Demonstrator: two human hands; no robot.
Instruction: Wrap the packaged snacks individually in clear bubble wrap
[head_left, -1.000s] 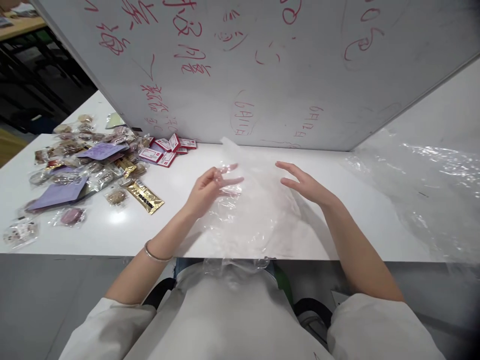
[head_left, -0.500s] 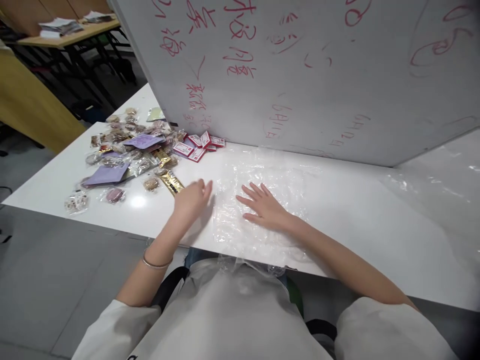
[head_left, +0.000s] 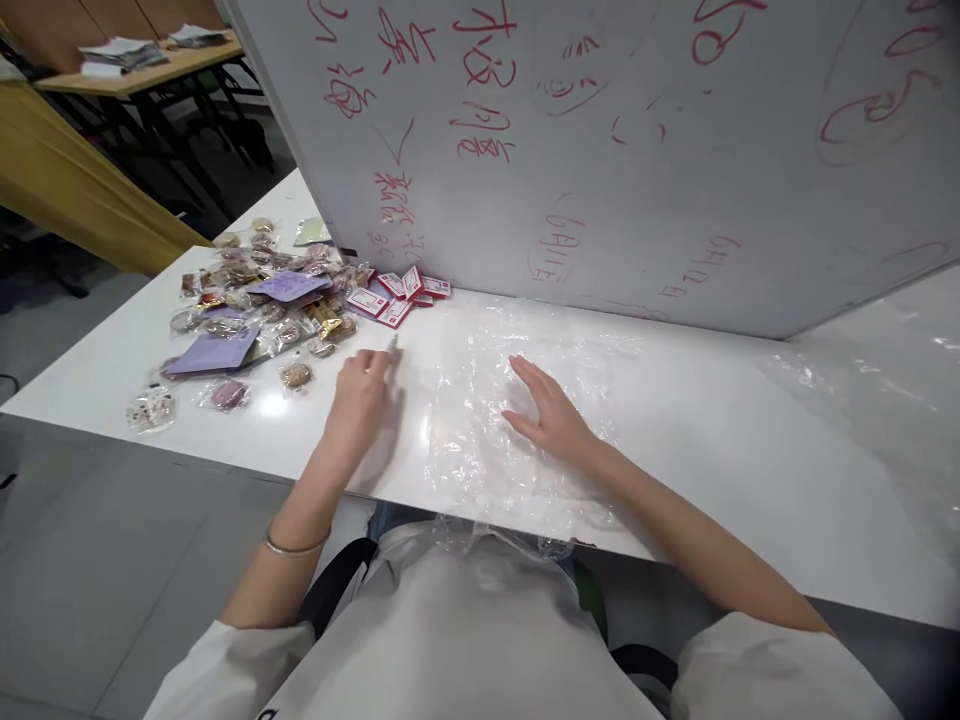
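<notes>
My left hand [head_left: 362, 398] is over the white table, beside the left edge of the clear plastic sheet. Its fingers are curled, and a narrow tip sticks out past them; the gold stick-shaped packet from the earlier frame appears to be in this hand, mostly hidden by it. My right hand [head_left: 553, 420] is open above or on the crinkled clear plastic sheet [head_left: 465, 450], thumb apart from the fingers. Close to my left hand lie a wrapped round cookie [head_left: 296, 375] and a wrapped pink round sweet [head_left: 229, 394].
A pile of wrapped snacks with purple packets [head_left: 217, 350] covers the table's left part. Red-and-white small packets [head_left: 397, 312] lie against the whiteboard [head_left: 600, 180], which stands along the back. More clear plastic [head_left: 885, 400] lies at the right. The table's front edge borders my body.
My left hand has moved slightly left, and the gold packet no longer lies on the table beside it. My right hand has shifted right, its fingers now closer together.
</notes>
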